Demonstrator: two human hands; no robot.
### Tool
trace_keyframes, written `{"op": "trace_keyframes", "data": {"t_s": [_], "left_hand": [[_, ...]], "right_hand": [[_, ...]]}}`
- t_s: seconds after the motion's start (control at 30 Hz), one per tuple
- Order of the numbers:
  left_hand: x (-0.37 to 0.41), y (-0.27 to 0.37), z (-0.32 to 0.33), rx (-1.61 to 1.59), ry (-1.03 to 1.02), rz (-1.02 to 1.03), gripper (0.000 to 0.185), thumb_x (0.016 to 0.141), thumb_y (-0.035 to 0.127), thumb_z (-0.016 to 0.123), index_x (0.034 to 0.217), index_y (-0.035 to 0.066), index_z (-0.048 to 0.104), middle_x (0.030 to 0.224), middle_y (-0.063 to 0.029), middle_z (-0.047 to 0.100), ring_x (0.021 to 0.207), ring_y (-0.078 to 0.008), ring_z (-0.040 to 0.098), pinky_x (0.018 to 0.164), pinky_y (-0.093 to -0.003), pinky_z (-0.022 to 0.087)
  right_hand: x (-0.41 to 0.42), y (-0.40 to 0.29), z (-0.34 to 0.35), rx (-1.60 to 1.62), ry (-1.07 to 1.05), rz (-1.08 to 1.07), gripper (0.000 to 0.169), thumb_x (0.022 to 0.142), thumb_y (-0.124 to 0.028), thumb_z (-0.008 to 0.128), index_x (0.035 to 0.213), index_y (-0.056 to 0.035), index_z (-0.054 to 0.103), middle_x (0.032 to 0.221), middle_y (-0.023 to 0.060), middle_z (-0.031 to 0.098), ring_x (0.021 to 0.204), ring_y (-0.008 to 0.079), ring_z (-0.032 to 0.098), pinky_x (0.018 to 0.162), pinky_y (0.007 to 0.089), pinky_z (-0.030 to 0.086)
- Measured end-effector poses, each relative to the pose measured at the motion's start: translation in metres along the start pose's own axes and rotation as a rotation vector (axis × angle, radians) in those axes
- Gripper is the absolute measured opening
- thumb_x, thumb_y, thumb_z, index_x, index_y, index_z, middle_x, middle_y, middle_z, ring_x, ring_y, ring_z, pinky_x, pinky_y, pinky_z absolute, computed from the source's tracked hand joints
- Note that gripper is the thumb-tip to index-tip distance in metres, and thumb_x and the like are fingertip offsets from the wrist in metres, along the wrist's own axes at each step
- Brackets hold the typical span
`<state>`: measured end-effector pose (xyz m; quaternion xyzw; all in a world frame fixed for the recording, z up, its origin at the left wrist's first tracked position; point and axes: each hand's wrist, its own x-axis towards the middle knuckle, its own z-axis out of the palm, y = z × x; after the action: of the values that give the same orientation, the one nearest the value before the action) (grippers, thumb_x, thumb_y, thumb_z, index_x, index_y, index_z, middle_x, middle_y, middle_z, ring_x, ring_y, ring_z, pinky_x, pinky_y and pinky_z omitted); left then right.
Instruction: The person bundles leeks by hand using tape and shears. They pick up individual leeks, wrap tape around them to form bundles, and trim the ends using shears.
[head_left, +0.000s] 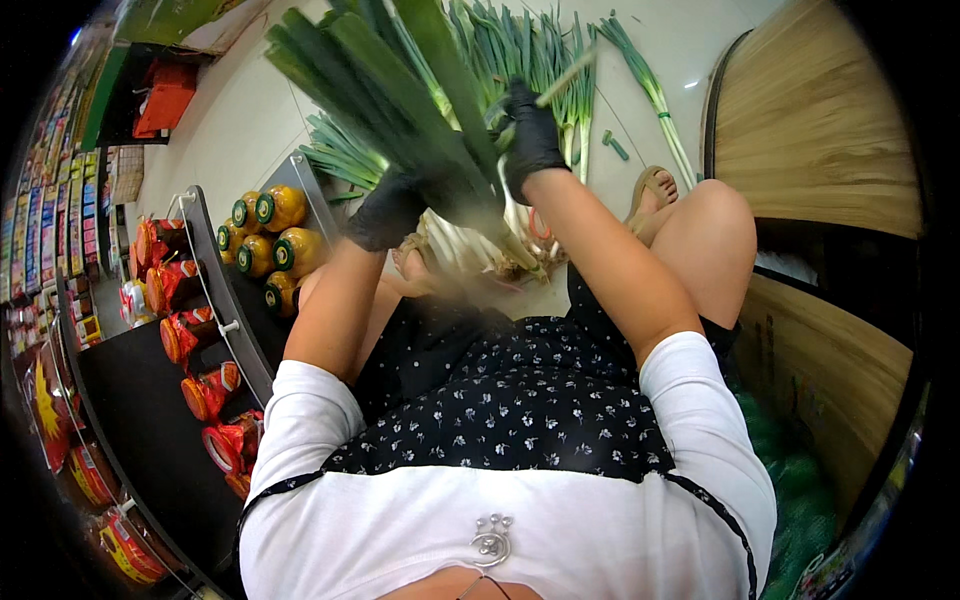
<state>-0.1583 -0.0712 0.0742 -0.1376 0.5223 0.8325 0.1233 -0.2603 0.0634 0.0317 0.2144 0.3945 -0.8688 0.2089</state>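
Note:
My left hand (390, 210), in a black glove, grips a bunch of large green onions (375, 90). Their broad dark leaves fan up and away, and the pale root ends point towards my lap, blurred. Close by on the right, my gloved right hand (534, 139) is closed around a pale green strip of leaf or stalk (568, 79) that sticks out past the fingers. Beneath both hands, more green onions (461, 244) lie on the floor with white stems and roots towards me. A reddish band (538, 223) circles some stems.
Left stand shelves with jars of yellow food (298, 251) and red-wrapped jars (187, 334). To the right are wood-patterned panels (817, 120) and a green mesh sack (799, 487). A banded onion bundle (664, 115) and leaf scraps (616, 146) lie on the tiles.

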Motion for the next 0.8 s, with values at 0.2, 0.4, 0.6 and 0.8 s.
{"op": "trace_keyframes", "data": {"t_s": [0.2,0.4,0.6,0.8], "left_hand": [[0.009,-0.011,-0.011,0.052,0.014,0.017,0.035,0.075,0.009,0.058,0.108,0.0,0.05,0.1,-0.011,0.056,0.092,-0.0211,0.053,0.083,-0.0319,0.041],[0.011,-0.021,-0.038,0.066,-0.239,0.095,0.027,0.069,0.019,0.066,0.084,0.007,0.048,0.072,-0.0046,0.05,0.075,-0.0195,0.048,0.081,-0.038,0.039],[-0.004,0.003,-0.02,-0.201,-0.444,0.149,0.028,0.078,0.036,0.053,0.069,0.011,0.043,0.058,-0.0011,0.042,0.056,-0.0167,0.039,0.055,-0.0277,0.028],[-0.012,0.009,-0.045,-0.326,-0.606,0.209,0.022,0.072,0.019,0.06,0.085,0.005,0.049,0.075,-0.0041,0.051,0.074,-0.0235,0.051,0.074,-0.0328,0.041]], "right_hand": [[-0.013,0.012,-0.003,-0.032,-0.324,0.262,0.032,0.081,-0.036,0.053,0.097,-0.0081,0.051,0.082,0.0058,0.053,0.075,0.0166,0.048,0.063,0.0298,0.041],[0.046,0.049,-0.056,-0.099,0.288,0.302,0.039,0.086,-0.042,0.035,0.085,-0.0094,0.056,0.067,0.0067,0.053,0.05,0.0185,0.047,0.047,0.0313,0.039],[0.115,0.066,-0.123,-0.211,0.573,0.254,0.045,0.085,-0.042,0.034,0.097,-0.0055,0.057,0.08,0.0141,0.059,0.07,0.0247,0.057,0.058,0.0342,0.043],[0.134,-0.034,-0.139,-0.16,0.457,-0.209,0.054,0.081,-0.044,0.044,0.115,-0.0029,0.044,0.108,0.0176,0.052,0.093,0.0285,0.053,0.072,0.0397,0.042]]}}
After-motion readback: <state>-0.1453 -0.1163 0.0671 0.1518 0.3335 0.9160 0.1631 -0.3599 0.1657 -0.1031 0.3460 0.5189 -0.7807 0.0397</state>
